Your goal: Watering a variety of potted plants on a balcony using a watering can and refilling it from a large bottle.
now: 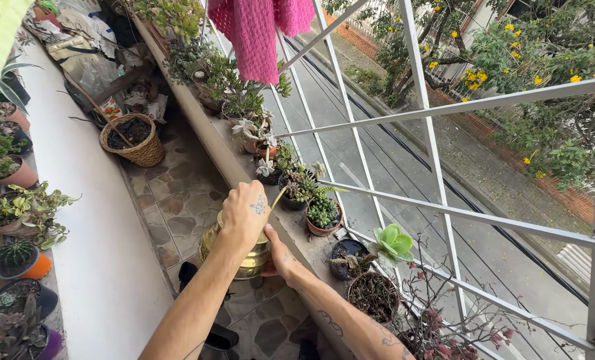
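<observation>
Both hands grip the shiny brass watering can, left hand on top, right hand beneath, tilting its spout toward the spiky succulent in a dark pot; next, steady tipping.

The left hand covers the top of the brass can, so its handle and the grip cannot be seen; only a thin spout shows past the fingers. The right hand is mostly hidden behind the can, fingers out of sight. Below the can, both forearms run off the bottom edge. Above it, the pink cloth is cut by the top edge.
</observation>
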